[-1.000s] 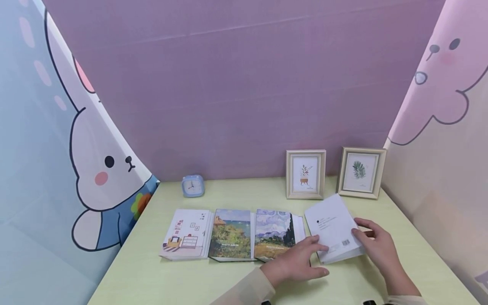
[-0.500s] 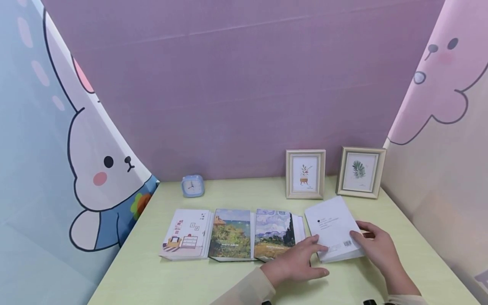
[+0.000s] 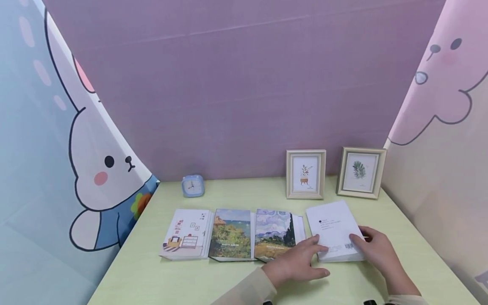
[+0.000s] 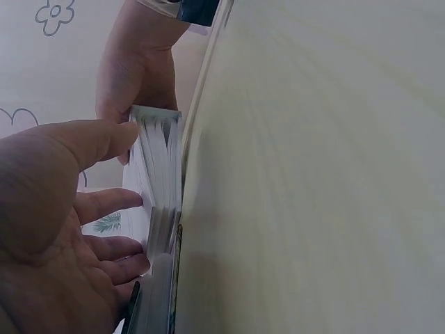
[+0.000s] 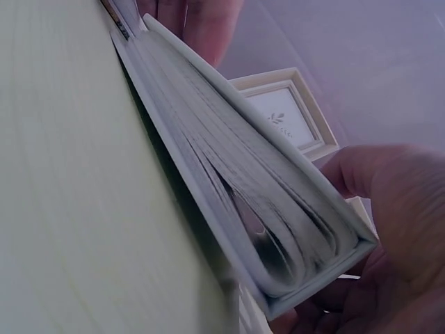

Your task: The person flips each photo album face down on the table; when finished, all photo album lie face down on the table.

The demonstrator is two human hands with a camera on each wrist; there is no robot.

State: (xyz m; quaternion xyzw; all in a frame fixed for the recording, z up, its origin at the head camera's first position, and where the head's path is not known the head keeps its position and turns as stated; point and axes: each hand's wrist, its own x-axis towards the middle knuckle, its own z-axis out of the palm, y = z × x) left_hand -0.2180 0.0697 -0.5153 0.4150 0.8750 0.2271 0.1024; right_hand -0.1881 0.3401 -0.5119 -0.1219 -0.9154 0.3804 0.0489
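Observation:
In the head view a white photo album [image 3: 332,231] lies back cover up, a barcode in its lower right corner, at the right end of a row. My right hand [image 3: 379,252] grips its right side, thumb on the cover; the right wrist view shows the spine [image 5: 327,278] near this hand. My left hand [image 3: 297,260] touches the album's lower left part with fairly straight fingers, its thumb held away. Beneath and beside that hand lies an album with a cypress landscape cover [image 3: 275,231]. In the left wrist view the white album's page edges [image 4: 158,153] face the camera.
Left of these lie an album with a seaside painting [image 3: 230,233] and a white one with a furniture drawing [image 3: 187,235]. Behind stand a blue alarm clock [image 3: 192,186], a potted-plant picture frame [image 3: 306,174] and a leaf picture frame [image 3: 361,173] on the pale green table [image 3: 236,186].
The white album has turned straighter, its top edge swinging right and nearer. My right hand has moved slightly down with it; the left hand has hardly moved.

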